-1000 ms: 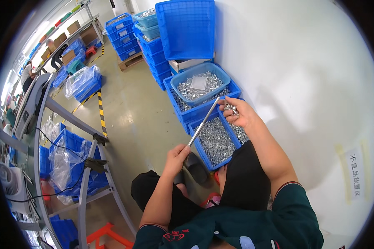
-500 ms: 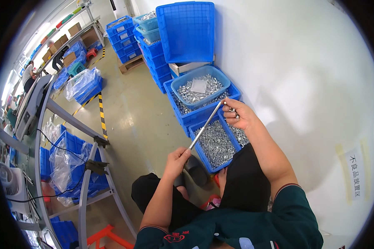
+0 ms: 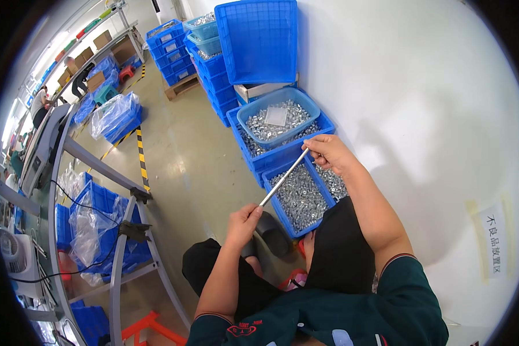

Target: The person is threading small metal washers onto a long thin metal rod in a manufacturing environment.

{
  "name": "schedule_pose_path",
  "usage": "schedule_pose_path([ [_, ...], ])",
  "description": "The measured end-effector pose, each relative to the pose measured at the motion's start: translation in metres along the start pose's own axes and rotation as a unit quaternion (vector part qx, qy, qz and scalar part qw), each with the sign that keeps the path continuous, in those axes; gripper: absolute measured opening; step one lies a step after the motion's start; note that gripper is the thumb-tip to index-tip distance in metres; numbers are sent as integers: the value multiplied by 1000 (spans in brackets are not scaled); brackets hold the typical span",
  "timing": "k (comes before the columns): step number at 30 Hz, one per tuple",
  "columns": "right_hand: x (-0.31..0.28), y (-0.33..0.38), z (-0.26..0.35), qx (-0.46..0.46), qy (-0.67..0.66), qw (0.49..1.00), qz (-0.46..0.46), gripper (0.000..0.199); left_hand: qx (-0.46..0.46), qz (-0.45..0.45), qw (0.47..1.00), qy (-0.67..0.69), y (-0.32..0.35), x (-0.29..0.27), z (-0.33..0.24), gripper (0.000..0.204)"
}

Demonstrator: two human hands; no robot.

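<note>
A thin silvery metal rod (image 3: 284, 177) slants across in front of me, its far end up to the right. My left hand (image 3: 244, 224) is closed around its lower end. At the upper end my right hand (image 3: 331, 153) pinches the tip, its other fingers curled; whether small metal pieces are inside them is hidden. Below the hands sits a blue bin (image 3: 294, 235) with small shiny metal parts (image 3: 301, 200) in it. More such parts (image 3: 332, 180) lie in the compartment or bin to its right, partly under my right forearm.
Beyond my hands, a light-blue tub (image 3: 314, 118) of metal parts rests in a larger blue crate (image 3: 254, 161) by the white wall (image 3: 421, 115). Stacked blue crates (image 3: 213, 86) stand farther back. A grey-framed bench (image 3: 116, 265) with a black cable runs along my left.
My right hand has shifted slightly left and its fingers have closed in on the rod's tip. Metal pieces seen in those fingers before no longer show. The left hand is nearly still.
</note>
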State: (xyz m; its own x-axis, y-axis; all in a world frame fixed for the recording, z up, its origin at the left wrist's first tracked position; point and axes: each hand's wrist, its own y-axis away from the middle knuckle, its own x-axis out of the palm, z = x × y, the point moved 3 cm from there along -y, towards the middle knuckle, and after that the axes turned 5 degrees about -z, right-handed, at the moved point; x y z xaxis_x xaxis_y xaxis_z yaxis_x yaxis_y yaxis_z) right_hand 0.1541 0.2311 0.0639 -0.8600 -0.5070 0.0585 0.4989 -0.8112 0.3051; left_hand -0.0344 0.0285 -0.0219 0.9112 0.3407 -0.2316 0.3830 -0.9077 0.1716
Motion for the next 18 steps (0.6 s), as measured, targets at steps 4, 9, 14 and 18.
schedule_pose_path([
  [4, 2, 3, 3, 16, -59, 997, 40, 21, 14, -12, 1000, 9, -3, -1, 5, 23],
  [9, 2, 6, 6, -24, -58, 998, 24, 22, -17, 33, 997, 67, -7, 2, 12, 23],
  [14, 0, 5, 4, -21, -54, 998, 17, 24, 3, 21, 998, 66, -8, 13, 5, 24],
  [18, 20, 9, -5, 45, -22, 996, 70, 22, -2, 33, 996, 86, -14, 23, 0, 27],
])
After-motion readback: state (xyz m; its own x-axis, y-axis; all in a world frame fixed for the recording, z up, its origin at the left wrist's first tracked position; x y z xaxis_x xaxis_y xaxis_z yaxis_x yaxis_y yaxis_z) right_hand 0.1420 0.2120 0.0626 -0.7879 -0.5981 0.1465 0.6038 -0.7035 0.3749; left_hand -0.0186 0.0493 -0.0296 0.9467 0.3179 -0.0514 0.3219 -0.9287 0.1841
